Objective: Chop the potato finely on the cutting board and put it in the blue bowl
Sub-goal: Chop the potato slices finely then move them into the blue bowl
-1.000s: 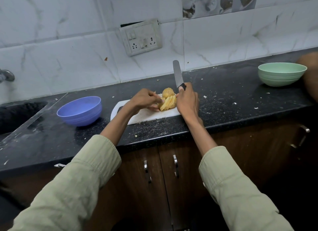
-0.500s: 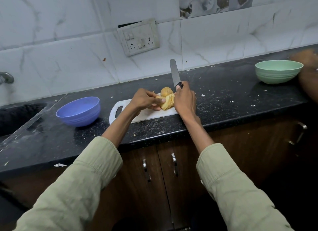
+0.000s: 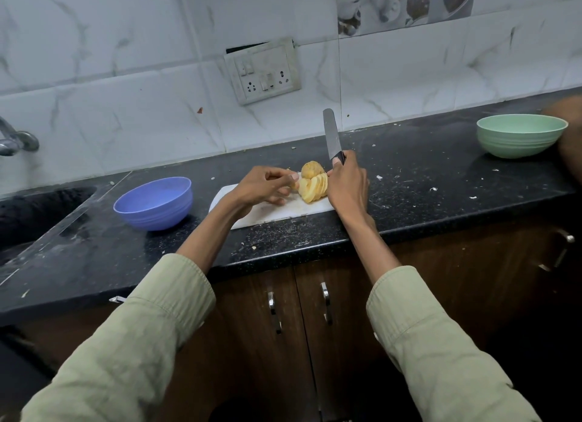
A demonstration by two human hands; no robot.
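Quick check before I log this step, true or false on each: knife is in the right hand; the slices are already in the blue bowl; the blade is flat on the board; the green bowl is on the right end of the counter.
1. The right hand grips the knife. True.
2. The potato slices are in the blue bowl. False: they lie fanned on the cutting board, near the left hand.
3. The blade lies flat on the board. False: it points up, away from the board.
4. The green bowl sits at the counter's right end. True.
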